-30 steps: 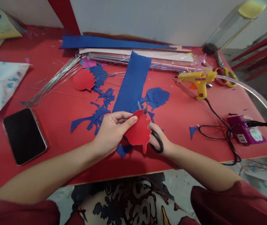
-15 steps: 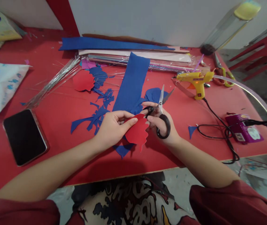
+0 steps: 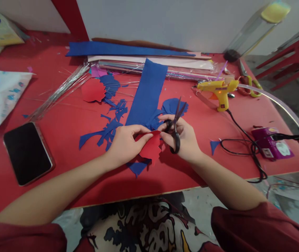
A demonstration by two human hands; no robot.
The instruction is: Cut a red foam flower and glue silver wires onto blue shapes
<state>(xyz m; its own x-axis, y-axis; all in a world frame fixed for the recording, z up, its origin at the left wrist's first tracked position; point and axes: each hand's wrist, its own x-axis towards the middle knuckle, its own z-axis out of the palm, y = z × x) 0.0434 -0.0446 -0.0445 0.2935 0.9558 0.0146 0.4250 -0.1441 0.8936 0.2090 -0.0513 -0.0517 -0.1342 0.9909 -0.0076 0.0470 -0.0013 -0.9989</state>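
My left hand [image 3: 129, 142] pinches a red scalloped cutout [image 3: 150, 147] between thumb and fingers, just above the table. Hooked on the fingers of my right hand [image 3: 184, 136] is a pair of black-handled scissors [image 3: 176, 127], blades pointing up and away from me, slightly apart. My right fingertips are at the cutout's right edge; whether they press on it is hard to see. A blue strip of sheet material [image 3: 149, 92] lies beyond my hands, with a rounded blue piece [image 3: 174, 105] beside it. Blue scraps [image 3: 108, 131] lie to the left.
At the left lie a phone [image 3: 28, 153] and a bundle of thin wires [image 3: 62, 89]. Another red cutout [image 3: 93, 90] rests near the wires. To the right are a yellow glue gun [image 3: 220, 91], its cord, a purple power box [image 3: 272, 143] and other scissors [image 3: 249, 85].
The scissors have turned in my right hand, so their blades now sit closer together. The red cutout has shifted slightly left and tilted.
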